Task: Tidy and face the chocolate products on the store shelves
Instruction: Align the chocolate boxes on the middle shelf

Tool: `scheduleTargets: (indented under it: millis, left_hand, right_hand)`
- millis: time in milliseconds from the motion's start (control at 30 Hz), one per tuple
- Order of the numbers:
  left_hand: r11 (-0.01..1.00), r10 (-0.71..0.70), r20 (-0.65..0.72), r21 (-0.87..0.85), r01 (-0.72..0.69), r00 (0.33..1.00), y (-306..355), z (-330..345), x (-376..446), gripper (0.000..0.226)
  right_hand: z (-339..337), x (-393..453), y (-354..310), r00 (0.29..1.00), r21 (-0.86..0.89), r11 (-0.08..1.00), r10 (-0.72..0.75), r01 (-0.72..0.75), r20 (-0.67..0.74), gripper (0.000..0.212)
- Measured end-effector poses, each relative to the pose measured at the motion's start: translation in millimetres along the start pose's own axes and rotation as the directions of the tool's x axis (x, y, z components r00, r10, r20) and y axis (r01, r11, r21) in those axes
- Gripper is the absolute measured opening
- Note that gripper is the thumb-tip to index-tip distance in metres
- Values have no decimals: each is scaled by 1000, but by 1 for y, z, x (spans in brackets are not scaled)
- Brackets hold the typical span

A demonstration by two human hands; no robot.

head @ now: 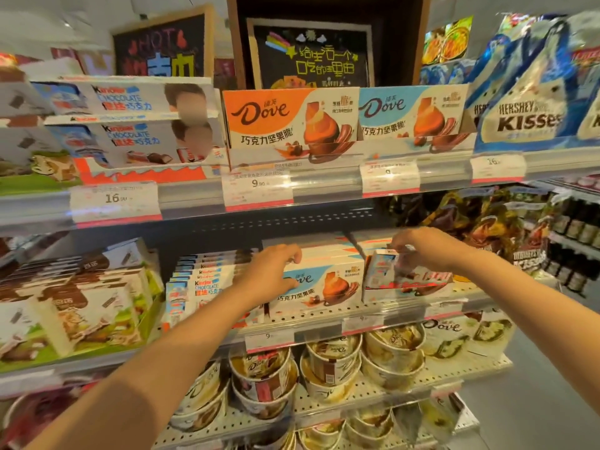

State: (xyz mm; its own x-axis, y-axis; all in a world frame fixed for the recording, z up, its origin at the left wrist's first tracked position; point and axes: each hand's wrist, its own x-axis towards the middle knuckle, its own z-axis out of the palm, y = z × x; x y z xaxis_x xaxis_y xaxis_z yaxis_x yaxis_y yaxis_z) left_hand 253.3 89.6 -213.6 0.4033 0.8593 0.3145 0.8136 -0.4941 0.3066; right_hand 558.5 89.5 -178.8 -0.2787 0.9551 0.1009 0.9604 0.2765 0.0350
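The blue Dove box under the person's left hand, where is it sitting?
The blue Dove box stands at the front of the middle shelf, centre of the head view, between the Kinder Chocolate boxes on its left and a Kinder Bueno box on its right.

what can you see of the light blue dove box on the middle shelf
The light blue Dove box is a flat cardboard carton, white below, printed with a brown Dove logo, Chinese text and a chocolate swirl. It stands upright, front-facing, at the middle shelf's edge with similar boxes behind. The left hand grips its upper left corner.
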Motion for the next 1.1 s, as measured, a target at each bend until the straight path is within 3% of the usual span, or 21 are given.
scheduleTargets:
  millis: [167,267,367,467,567,633,1000,1100]
  left_hand:
    - [999,7,50,-40,-5,999,-4,-3,-1,32]
    - [993,37,153,-117,-19,987,-11,-16,0,39]
    - [988,38,214,-156,-4,976,-30,-31,-9,52]
    - [997,-63,123,-45,69,990,-59,-43,-31,60]
    - [919,-226,30,338,203,974,-83,-53,-58,73]
    - [860,-283,48,456,231,958,-93,-53,-70,79]
    - [943,-112,35,320,95,993,-111,-54,-95,48]
    - [956,-62,-8,285,62,998,-110,-56,-103,38]
  right_hand:
    - [-26,-7,-18,992,293,948,-120,128,-43,17]
    - [-35,-10,-50,977,440,872,-200,215,-80,7]
    - [-36,-8,-87,958,497,820,-238,285,-157,23]
    - [-36,3,-118,935,498,795,-244,346,-259,33]
    - [-34,20,-148,925,453,815,-251,361,-286,38]
    - [-32,31,-169,918,401,841,-252,364,-305,41]
    - [-38,70,-255,854,104,918,-308,383,-420,41]
    - [-35,75,-279,837,-48,933,-343,358,-426,43]
